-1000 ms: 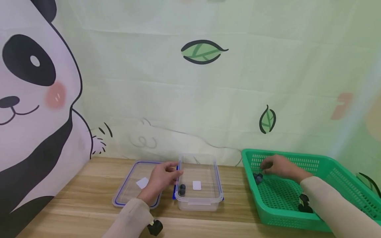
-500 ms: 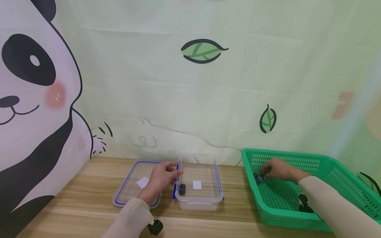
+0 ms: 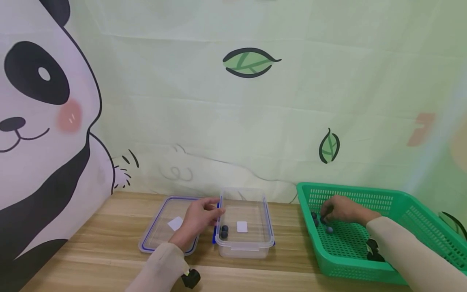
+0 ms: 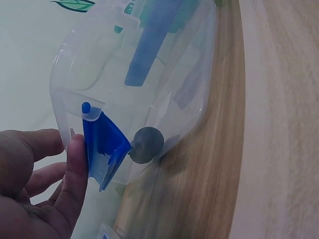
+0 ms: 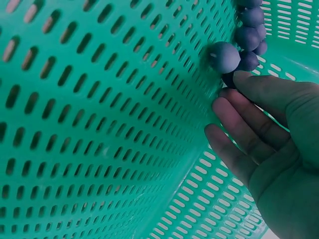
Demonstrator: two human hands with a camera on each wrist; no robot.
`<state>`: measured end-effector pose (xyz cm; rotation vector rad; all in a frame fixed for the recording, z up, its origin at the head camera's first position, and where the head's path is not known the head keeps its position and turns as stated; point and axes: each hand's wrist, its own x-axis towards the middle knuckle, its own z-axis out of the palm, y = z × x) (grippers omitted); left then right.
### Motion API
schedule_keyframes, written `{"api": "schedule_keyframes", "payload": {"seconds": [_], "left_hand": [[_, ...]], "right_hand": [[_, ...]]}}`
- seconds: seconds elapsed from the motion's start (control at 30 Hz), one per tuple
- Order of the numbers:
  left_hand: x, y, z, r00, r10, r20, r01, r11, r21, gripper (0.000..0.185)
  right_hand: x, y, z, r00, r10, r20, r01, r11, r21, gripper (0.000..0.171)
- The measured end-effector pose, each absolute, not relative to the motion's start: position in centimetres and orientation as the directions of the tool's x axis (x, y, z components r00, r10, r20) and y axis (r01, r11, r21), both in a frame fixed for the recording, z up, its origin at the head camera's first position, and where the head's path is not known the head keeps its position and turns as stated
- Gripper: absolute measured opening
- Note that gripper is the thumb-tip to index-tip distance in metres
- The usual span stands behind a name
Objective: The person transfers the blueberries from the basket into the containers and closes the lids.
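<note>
In the head view, my left hand [image 3: 200,215] holds the left rim of a clear plastic food container [image 3: 245,250]. The left wrist view shows those fingers beside a blue latch [image 4: 103,149], with a dark round berry [image 4: 148,144] seen through the wall. Two blueberries [image 3: 224,232] lie at the container's left side. Inside a green basket [image 3: 318,248], my right hand [image 3: 342,209] pinches a dark blueberry [image 5: 228,79] between thumb and fingertips, the berry mostly hidden. Right against it in the right wrist view is a paler blueberry [image 5: 224,57], with several more blueberries [image 5: 247,38] beyond.
The container's clear lid [image 3: 150,245], edged in blue, lies flat to its left on the wooden table [image 3: 109,267]. White labels mark the lid and container. Behind the table hangs a printed cloth [image 3: 175,101] with a panda and leaves.
My right hand has gone down among the blueberries and its fingers have closed on one. One blueberry has come apart from the cluster towards the basket's front. My left hand stays on the container.
</note>
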<state>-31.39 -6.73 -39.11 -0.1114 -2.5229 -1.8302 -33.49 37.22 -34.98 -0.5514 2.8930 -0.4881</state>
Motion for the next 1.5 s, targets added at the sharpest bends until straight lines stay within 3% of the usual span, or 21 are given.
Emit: {"api": "schedule_keyframes", "payload": {"seconds": [0.47, 0.73, 1.5], "left_hand": [[-31.4, -6.7, -39.2, -0.997, 0.048, 0.064, 0.076, 0.3, 0.951, 0.045], [-31.4, -6.8, -39.2, -0.997, 0.051, 0.063, 0.075, 0.294, 0.953, 0.046], [-31.6, -6.8, -39.3, -0.996, 0.055, 0.07, 0.083, 0.288, 0.954, 0.046]], "right_hand": [[-33.3, 37.0, -34.7, -0.926, -0.374, -0.058, -0.334, 0.88, -0.337, 0.008], [-33.1, 36.4, -33.7, -0.918, -0.396, 0.022, -0.374, 0.844, -0.384, 0.007], [-30.2, 35.1, -27.5, -0.93, -0.208, 0.303, -0.337, 0.81, -0.48, 0.031]]}}
